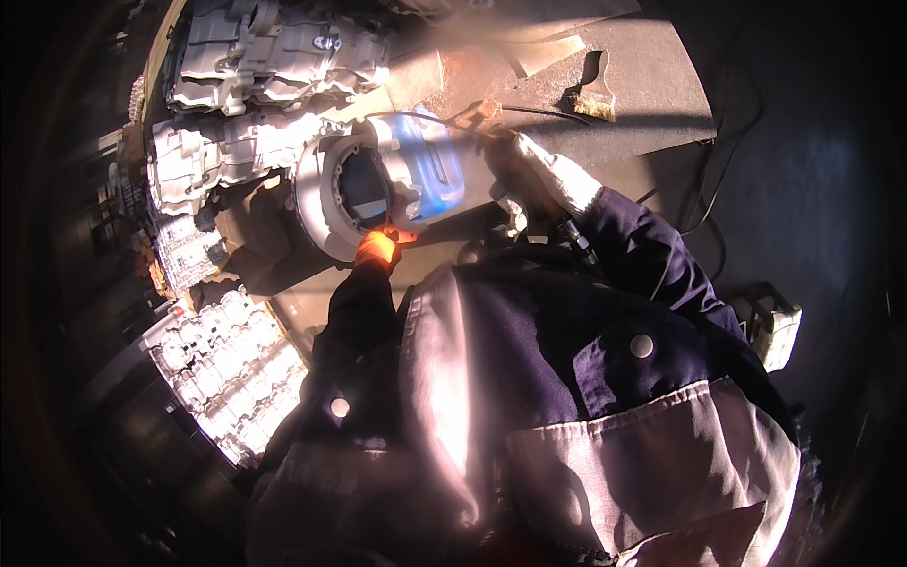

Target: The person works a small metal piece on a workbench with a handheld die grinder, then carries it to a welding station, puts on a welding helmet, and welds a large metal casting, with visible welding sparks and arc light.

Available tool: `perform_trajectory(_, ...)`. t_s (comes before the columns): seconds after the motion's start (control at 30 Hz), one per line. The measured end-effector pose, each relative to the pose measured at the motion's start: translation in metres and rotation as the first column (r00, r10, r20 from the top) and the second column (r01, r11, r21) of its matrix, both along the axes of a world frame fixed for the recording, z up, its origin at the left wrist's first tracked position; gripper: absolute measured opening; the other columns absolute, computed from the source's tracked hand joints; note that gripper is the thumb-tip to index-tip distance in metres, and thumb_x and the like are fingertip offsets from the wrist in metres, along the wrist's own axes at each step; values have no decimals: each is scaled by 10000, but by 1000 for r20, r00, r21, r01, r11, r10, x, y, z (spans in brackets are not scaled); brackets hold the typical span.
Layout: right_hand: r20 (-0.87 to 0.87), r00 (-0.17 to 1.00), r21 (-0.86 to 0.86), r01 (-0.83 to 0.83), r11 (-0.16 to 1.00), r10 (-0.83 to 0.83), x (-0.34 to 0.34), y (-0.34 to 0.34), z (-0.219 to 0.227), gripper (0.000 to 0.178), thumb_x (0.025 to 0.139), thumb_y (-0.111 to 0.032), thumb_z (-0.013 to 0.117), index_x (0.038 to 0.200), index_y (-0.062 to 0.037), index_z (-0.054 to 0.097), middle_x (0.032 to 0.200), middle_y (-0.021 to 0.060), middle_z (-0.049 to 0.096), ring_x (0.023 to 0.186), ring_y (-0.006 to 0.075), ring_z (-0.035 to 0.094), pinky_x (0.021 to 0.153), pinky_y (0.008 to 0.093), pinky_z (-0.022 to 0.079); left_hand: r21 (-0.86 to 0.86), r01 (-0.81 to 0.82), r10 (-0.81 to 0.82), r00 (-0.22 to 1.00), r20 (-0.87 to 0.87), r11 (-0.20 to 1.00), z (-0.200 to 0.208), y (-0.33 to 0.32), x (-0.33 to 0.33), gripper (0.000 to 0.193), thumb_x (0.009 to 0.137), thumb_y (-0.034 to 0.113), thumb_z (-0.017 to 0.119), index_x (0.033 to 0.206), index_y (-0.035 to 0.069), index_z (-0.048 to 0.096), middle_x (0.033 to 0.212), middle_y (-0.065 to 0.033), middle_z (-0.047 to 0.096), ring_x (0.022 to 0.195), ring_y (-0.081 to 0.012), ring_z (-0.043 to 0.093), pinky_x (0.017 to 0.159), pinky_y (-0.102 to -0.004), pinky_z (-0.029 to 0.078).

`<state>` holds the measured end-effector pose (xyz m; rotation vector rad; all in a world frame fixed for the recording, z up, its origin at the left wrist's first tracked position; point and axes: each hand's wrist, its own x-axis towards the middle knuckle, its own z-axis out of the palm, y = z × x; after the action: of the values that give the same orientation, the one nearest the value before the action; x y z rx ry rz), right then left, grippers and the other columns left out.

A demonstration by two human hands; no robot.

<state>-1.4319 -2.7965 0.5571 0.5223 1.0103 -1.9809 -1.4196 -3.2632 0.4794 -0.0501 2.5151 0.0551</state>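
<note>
Sunlight cuts hard across the desk (pixel 624 85), and the metal housing (pixel 345 184) sits right in the glare, its round open mouth turned toward the person. Room is tight on the left: more grey castings (pixel 274 52) crowd in just behind it, another pile (pixel 231 364) lies near the desk's lower left edge. Off to the right the desk surface is barer, only a brush (pixel 595 94) lying well apart, then darkness past the edge.

Left hand (pixel 376 249), orange-gloved, comes up with the forearm almost straight and presses at the housing's lower rim, grip closed on the rim there. Right hand (pixel 543 175), in a pale glove, reaches in from the right with the elbow bent, grip clenched on a blue power tool (pixel 436 170) set against the housing's far side. A dark cable (pixel 553 113) trails away across the desk.
</note>
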Motion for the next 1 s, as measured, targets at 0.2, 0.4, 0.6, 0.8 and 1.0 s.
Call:
perform_trajectory(0.2,-115,987,-129,99,987,-114,45,20,-8,367,883,-233,715,1177,-41,611,1045,101,630,1010,202,601,873,343,507,-167,-95,106,993,61,981,4,53,-17,235,877,145,564,1052,114,717,1080,-160,718,1013,-332,674,882,-380,519)
perform_trajectory(0.4,-137,977,-71,152,986,-161,86,20,-42,358,893,-241,706,1167,-28,619,1034,104,640,990,198,605,860,340,510,-347,534,-408,833,374,771,-48,44,-36,332,914,290,592,1140,69,692,1166,-162,701,1111,-305,658,931,-383,518)
perform_trajectory(0.6,-166,971,34,182,983,-174,94,17,-74,351,904,-249,698,1156,-15,626,1024,107,650,971,194,610,847,336,513,-318,-186,236,964,124,930,-71,19,-37,323,910,320,593,1095,80,704,1150,-156,702,1105,-300,654,933,-385,513)
perform_trajectory(0.8,-186,967,95,195,976,-175,94,12,-87,348,914,-257,689,1145,-2,633,1014,110,660,951,191,615,834,333,516,-394,-39,129,970,205,918,-37,43,-44,348,935,328,517,1174,138,684,1261,-165,650,1193,-282,611,967,-388,497)
perform_trajectory(1.0,-206,967,142,179,974,-148,87,7,-96,349,925,-265,680,1134,11,641,1004,113,670,931,187,619,821,329,519,-358,-134,211,960,186,924,20,97,-44,375,927,358,583,1139,60,668,1133,-166,705,1110,-309,653,929,-382,510)
